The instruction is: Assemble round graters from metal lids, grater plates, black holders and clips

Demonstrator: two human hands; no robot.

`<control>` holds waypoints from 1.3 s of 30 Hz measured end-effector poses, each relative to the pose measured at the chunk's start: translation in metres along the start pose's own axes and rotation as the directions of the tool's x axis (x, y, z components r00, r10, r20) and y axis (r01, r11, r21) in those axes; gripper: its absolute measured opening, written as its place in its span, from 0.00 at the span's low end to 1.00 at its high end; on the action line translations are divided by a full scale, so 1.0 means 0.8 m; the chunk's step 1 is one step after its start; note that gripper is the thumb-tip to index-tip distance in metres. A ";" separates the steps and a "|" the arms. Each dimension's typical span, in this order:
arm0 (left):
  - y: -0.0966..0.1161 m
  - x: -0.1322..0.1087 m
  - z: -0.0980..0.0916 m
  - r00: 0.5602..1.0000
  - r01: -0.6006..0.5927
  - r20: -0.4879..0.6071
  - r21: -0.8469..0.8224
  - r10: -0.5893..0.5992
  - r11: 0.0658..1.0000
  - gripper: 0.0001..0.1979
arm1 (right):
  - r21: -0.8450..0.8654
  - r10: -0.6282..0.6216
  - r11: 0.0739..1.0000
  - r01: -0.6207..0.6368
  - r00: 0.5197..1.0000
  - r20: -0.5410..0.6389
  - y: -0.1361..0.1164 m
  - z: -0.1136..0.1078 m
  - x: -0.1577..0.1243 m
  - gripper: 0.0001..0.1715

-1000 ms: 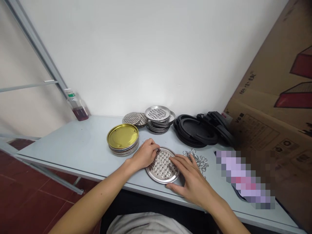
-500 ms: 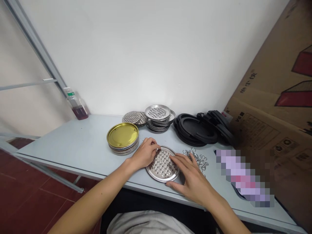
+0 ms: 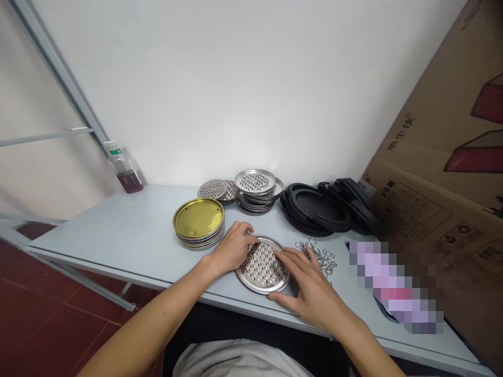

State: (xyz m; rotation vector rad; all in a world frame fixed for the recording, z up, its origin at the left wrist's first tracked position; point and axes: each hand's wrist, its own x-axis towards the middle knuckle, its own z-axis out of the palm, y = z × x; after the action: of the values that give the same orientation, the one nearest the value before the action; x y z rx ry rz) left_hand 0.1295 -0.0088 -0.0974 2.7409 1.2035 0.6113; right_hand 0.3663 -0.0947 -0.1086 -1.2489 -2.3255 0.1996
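Note:
A round metal grater plate with rows of raised holes and a plain rim lies on the table in front of me. My left hand grips its upper left edge, fingers bent and the index fingertip on the rim. Around the right side, my right hand holds the plate, fingertips resting on the holed face and the thumb at the lower rim. The undersides of both hands are hidden. Just beyond my right hand lies a pile of small wire hooks, partly covered by its fingers.
Left of the plate stands a stack of round lids, gold lid on top. Behind are stacked grater plates and black plastic rings. A bottle of dark red liquid stands by the wall; a cardboard box rises at right.
My left index finger has straightened slightly over the plate's rim. The right hand and the plate stay where they were; the view has shifted very slightly.

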 end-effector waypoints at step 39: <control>0.001 -0.003 0.006 0.998 0.033 -0.055 -0.084 -0.038 0.996 0.20 | 0.027 0.005 1.000 -0.005 1.000 -0.020 0.004 0.004 -0.003 0.44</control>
State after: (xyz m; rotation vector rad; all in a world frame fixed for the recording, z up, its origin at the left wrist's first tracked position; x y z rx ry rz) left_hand 0.1307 -0.0108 -0.1027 2.6448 1.2069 0.7227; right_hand 0.3680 -0.0948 -0.1132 -1.2384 -2.2953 0.2187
